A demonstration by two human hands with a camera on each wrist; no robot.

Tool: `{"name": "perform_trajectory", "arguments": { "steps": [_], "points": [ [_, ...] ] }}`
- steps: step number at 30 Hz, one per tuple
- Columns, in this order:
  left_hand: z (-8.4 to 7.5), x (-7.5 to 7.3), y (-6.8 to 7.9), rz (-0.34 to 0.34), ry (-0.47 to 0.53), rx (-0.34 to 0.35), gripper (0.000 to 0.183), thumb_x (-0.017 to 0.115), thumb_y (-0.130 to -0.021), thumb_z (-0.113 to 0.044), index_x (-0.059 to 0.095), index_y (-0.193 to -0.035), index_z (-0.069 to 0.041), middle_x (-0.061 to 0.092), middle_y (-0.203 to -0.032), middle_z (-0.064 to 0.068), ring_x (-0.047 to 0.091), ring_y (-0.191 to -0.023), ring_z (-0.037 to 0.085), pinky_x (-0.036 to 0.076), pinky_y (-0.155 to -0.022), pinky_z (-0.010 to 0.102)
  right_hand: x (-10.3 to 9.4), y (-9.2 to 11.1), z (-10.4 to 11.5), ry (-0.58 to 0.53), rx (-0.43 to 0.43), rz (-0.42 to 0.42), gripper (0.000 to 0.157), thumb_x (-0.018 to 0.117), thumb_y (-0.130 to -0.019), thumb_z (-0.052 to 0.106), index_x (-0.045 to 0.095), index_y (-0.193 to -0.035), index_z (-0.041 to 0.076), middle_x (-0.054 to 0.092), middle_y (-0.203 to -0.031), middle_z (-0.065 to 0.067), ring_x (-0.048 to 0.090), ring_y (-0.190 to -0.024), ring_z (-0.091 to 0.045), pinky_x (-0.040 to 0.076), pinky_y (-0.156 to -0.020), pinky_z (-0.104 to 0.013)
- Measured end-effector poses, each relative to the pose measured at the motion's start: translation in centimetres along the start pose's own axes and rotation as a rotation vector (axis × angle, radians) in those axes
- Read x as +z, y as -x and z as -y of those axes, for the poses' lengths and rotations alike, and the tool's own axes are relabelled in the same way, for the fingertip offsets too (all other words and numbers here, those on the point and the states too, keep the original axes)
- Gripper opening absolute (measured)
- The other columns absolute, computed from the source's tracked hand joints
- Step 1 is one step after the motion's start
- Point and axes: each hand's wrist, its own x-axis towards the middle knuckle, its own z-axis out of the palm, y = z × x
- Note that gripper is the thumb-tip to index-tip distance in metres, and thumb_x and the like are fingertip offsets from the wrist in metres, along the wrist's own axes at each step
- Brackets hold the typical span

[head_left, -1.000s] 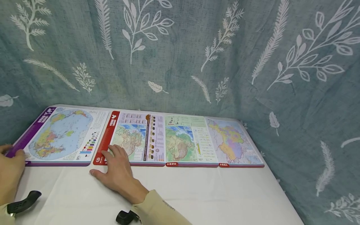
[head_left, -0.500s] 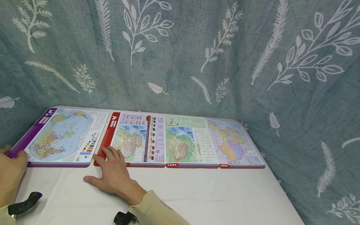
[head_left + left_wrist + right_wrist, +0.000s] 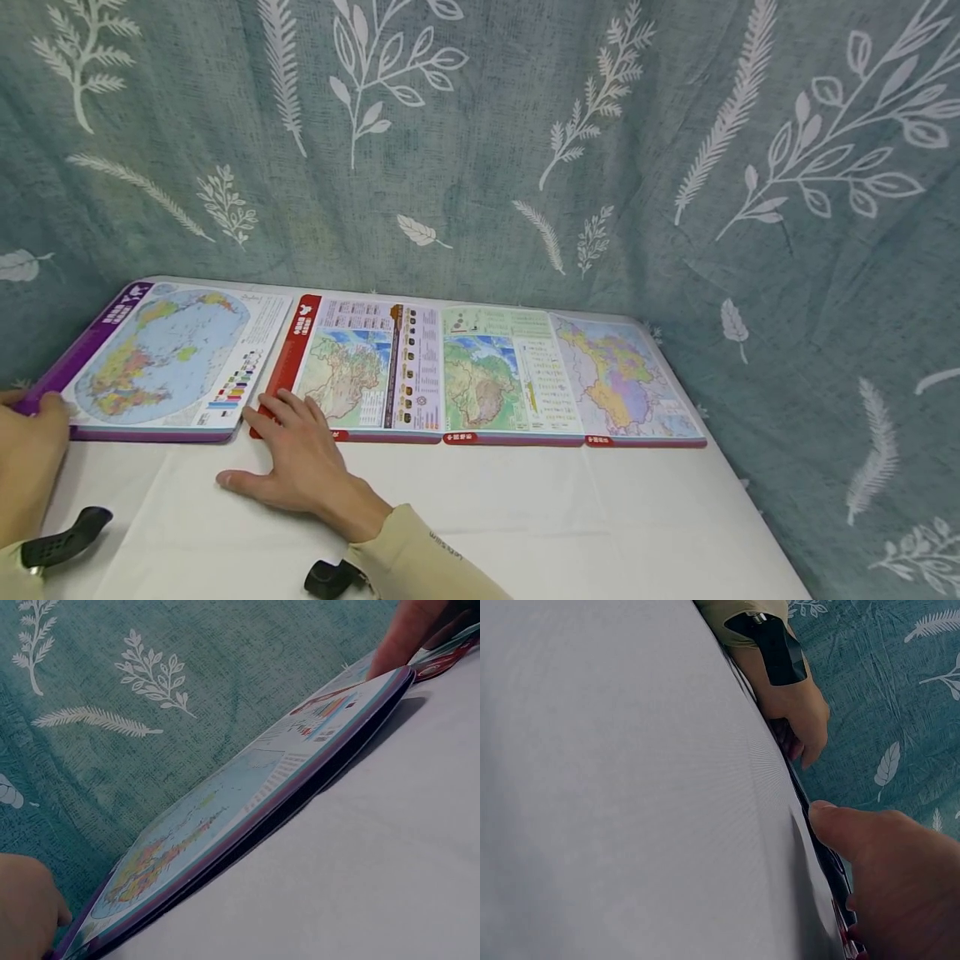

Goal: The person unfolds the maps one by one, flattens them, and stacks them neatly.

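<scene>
While the left hand [image 3: 33, 450] grips the purple-edged map [image 3: 168, 362], the right hand [image 3: 303, 467] rests spread fingers on the red-edged map [image 3: 341, 375].

Your sleeves [image 3: 427, 554]: beige. Before you: world map [image 3: 183, 333], blue oceans, purple strip [image 3: 92, 342]; next map [image 3: 348, 375], red strip [image 3: 294, 346]; table [image 3: 600, 517] white; curtain [image 3: 480, 125] teal, white leaf print.

With the red-edged map [image 3: 360, 367] as reference, unobstructed passage runs above it and over the tablecloth [image 3: 570, 517] to its front right. The right hand [image 3: 296, 458] and sleeve [image 3: 423, 550] block its near-left corner. To its left, a narrow gap precedes the purple-edged map [image 3: 168, 358], the far side of which is obstructed by the left hand [image 3: 30, 442]. Behind it, the curtain [image 3: 480, 150] limits travel.
</scene>
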Motion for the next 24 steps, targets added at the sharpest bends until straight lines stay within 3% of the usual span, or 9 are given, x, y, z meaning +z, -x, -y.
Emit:
{"name": "perform_trajectory", "arguments": {
  "steps": [6, 9, 14, 17, 21, 24],
  "points": [
    [-0.17, 0.10, 0.22, 0.021, -0.009, -0.017, 0.062, 0.037, -0.106, -0.028, 0.036, -0.156, 0.008, 0.038, -0.154, 0.037, 0.038, -0.143, 0.054, 0.032, -0.112, 0.066, -0.05, 0.13, 0.13, -0.037, 0.006, -0.022, 0.080, 0.058, -0.095, 0.073, 0.047, -0.159, 0.027, 0.045, -0.163, 0.010, 0.032, -0.158, -0.014, 0.028, -0.127, -0.040],
    [0.05, 0.29, 0.26, 0.025, -0.017, -0.014, 0.061, 0.037, -0.106, -0.029, 0.036, -0.155, 0.009, 0.040, -0.151, 0.038, 0.041, -0.137, 0.055, 0.035, -0.103, 0.066, -0.05, 0.18, 0.04, -0.064, 0.013, -0.044, 0.081, 0.058, -0.095, 0.072, 0.046, -0.160, 0.025, 0.046, -0.162, 0.011, 0.033, -0.157, -0.013, 0.027, -0.127, -0.038],
    [0.28, 0.71, 0.00, 0.046, -0.023, -0.021, 0.061, 0.036, -0.106, -0.030, 0.037, -0.155, 0.006, 0.040, -0.154, 0.037, 0.041, -0.139, 0.055, 0.036, -0.102, 0.066, -0.19, 0.37, -0.15, -0.117, 0.022, -0.082, 0.082, 0.062, -0.095, 0.068, 0.046, -0.160, 0.021, 0.047, -0.161, 0.010, 0.034, -0.156, -0.012, 0.025, -0.128, -0.037],
    [0.06, 0.77, 0.04, 0.056, -0.033, -0.002, 0.060, 0.038, -0.106, -0.028, 0.039, -0.154, 0.008, 0.040, -0.152, 0.038, 0.042, -0.139, 0.055, 0.040, -0.090, 0.056, -0.26, 0.47, -0.14, -0.120, 0.028, -0.103, 0.082, 0.063, -0.094, 0.068, 0.048, -0.157, 0.018, 0.049, -0.160, 0.009, 0.036, -0.155, -0.012, 0.025, -0.128, -0.039],
    [-0.32, 0.65, 0.48, 0.056, -0.045, 0.038, 0.058, 0.040, -0.105, -0.025, 0.042, -0.150, 0.011, 0.045, -0.144, 0.040, 0.046, -0.132, 0.055, 0.032, -0.074, 0.043, -0.31, 0.65, -0.12, -0.126, 0.034, -0.104, 0.082, 0.063, -0.095, 0.067, 0.048, -0.157, 0.016, 0.049, -0.159, 0.007, 0.036, -0.155, -0.012, 0.025, -0.129, -0.040],
    [-0.69, 0.55, 0.69, 0.073, -0.046, 0.044, 0.058, 0.041, -0.104, -0.024, 0.043, -0.148, 0.012, 0.046, -0.142, 0.040, 0.047, -0.130, 0.055, 0.035, -0.077, 0.047, -0.48, 0.88, -0.22, -0.145, 0.044, -0.099, 0.081, 0.063, -0.096, 0.066, 0.047, -0.157, 0.016, 0.050, -0.158, 0.007, 0.037, -0.154, -0.011, 0.024, -0.129, -0.040]
  ]
}}
